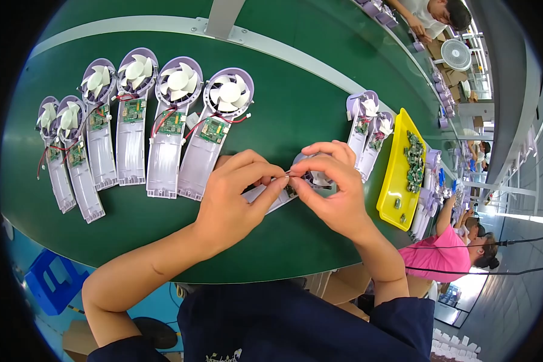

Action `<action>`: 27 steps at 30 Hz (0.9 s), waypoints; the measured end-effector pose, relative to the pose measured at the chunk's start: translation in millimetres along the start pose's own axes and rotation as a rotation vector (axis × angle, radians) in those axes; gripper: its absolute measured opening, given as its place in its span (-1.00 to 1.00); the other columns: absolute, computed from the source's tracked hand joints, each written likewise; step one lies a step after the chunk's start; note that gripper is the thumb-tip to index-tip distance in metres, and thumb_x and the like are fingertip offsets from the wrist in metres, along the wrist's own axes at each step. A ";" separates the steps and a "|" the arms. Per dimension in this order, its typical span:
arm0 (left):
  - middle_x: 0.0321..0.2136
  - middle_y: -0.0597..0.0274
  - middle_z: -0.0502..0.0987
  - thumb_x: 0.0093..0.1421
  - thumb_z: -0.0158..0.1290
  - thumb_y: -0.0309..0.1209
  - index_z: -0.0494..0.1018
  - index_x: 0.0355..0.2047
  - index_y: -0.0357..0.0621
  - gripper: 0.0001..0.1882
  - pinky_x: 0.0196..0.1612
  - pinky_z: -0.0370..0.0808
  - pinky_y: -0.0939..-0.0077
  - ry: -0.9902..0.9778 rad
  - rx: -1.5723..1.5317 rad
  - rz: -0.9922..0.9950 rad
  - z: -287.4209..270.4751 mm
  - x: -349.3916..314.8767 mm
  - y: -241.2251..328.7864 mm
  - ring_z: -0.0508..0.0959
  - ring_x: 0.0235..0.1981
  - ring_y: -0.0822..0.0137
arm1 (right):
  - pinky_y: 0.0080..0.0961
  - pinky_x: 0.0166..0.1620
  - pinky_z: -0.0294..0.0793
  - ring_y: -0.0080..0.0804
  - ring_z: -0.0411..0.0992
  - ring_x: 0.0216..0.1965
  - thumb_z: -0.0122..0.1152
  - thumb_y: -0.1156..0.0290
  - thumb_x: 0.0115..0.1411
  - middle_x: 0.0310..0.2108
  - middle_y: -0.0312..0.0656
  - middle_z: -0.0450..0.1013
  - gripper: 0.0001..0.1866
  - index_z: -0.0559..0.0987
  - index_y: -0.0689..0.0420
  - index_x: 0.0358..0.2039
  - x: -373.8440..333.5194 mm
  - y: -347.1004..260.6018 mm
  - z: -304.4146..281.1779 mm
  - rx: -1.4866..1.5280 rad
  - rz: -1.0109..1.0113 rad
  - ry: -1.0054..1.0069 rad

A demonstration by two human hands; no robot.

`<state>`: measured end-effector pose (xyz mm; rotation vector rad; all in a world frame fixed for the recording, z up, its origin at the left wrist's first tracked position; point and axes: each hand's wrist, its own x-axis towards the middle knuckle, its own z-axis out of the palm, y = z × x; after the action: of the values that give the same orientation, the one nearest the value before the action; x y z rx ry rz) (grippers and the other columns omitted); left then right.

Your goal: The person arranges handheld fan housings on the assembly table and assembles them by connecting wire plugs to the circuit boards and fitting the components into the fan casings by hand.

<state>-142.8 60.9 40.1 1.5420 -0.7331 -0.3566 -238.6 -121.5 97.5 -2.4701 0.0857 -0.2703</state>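
Observation:
My left hand (238, 190) and my right hand (335, 190) meet over the green table, thumbs and forefingers pinched together. Between the fingertips is something thin and small, perhaps a wire end, mostly hidden. Beneath them lies a lilac fan housing (274, 200), its round head and circuit board partly covered by my fingers. To the left, several similar open fan housings (163, 158) stand in a fanned row. Each has a white fan blade (230, 92), a green circuit board (214, 130) and red and black wires.
Right of my hands are two more fan housings (363, 139) and a yellow tray (393, 202) holding several green circuit boards (414, 160). A white metal rail (295, 57) crosses the table's far side. Co-workers sit farther right, one in a pink shirt (443, 256). A blue stool (51, 282) stands lower left.

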 end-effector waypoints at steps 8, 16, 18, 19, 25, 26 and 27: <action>-0.31 0.15 0.59 0.21 0.30 -0.60 0.66 -0.22 -0.22 -0.86 -0.29 0.49 0.45 -0.047 0.027 0.064 -0.8 -0.7 -2.4 0.55 -0.37 0.32 | -0.13 0.29 0.11 -0.41 0.48 -0.01 0.49 0.45 0.13 -0.37 -0.48 0.60 -0.85 0.70 0.01 -0.28 0.6 3.3 -3.2 -0.004 0.008 -0.050; -0.09 0.15 0.57 -0.08 0.49 -0.34 0.45 0.12 -0.14 -0.27 0.05 0.38 0.15 -0.129 0.496 0.198 1.4 -6.1 3.5 0.52 -0.03 0.04 | -0.16 0.24 0.18 -0.34 0.48 -0.03 0.46 0.48 0.08 -0.35 -0.44 0.56 -0.83 0.65 0.02 -0.31 9.0 7.4 -16.8 -0.138 -0.124 -0.101; -0.10 0.18 0.58 -0.07 0.46 -0.40 0.48 0.08 -0.14 -0.34 0.02 0.38 0.15 -0.135 0.501 0.172 1.0 -7.1 -0.4 0.52 -0.04 0.07 | -0.15 0.22 0.23 -0.31 0.49 -0.04 0.45 0.49 0.06 -0.36 -0.40 0.53 -0.83 0.65 0.02 -0.31 13.0 8.1 -25.0 -0.181 -0.132 -0.131; -0.10 0.19 0.59 -0.06 0.45 -0.43 0.50 0.05 -0.13 -0.38 0.01 0.38 0.16 -0.139 0.485 0.183 -0.9 -5.7 -1.0 0.52 -0.05 0.08 | -0.13 0.21 0.26 -0.30 0.50 -0.05 0.44 0.49 0.06 -0.35 -0.38 0.53 -0.82 0.64 0.03 -0.31 15.7 10.3 -27.7 -0.253 -0.197 -0.147; -0.07 0.24 0.60 -0.06 0.43 -0.50 0.54 0.03 -0.08 -0.41 0.00 0.38 0.18 -0.117 0.421 0.186 -2.6 -6.7 -4.8 0.52 -0.04 0.11 | -0.11 0.15 0.41 -0.23 0.53 -0.07 0.45 0.53 0.05 -0.28 -0.29 0.54 -0.77 0.64 0.08 -0.26 28.5 -4.0 -37.9 -0.487 -0.311 -0.280; -0.06 0.24 0.60 -0.07 0.43 -0.51 0.54 0.04 -0.08 -0.40 0.01 0.38 0.19 -0.113 0.415 0.188 -2.9 -7.1 -5.9 0.52 -0.04 0.12 | -0.12 0.14 0.44 -0.23 0.54 -0.07 0.46 0.52 0.05 -0.28 -0.28 0.54 -0.77 0.63 0.10 -0.26 30.2 -9.3 -37.5 -0.548 -0.337 -0.326; -0.05 0.24 0.60 -0.07 0.44 -0.51 0.54 0.05 -0.08 -0.39 0.01 0.38 0.19 -0.110 0.409 0.190 -3.1 -7.8 -6.9 0.52 -0.03 0.12 | -0.13 0.13 0.47 -0.23 0.54 -0.08 0.46 0.52 0.05 -0.27 -0.27 0.54 -0.78 0.63 0.11 -0.26 31.2 -12.3 -36.0 -0.607 -0.364 -0.371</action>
<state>-145.1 67.9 32.1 1.8256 -1.0794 -0.1551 -215.9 -137.3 138.2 -3.0852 -0.5143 0.0873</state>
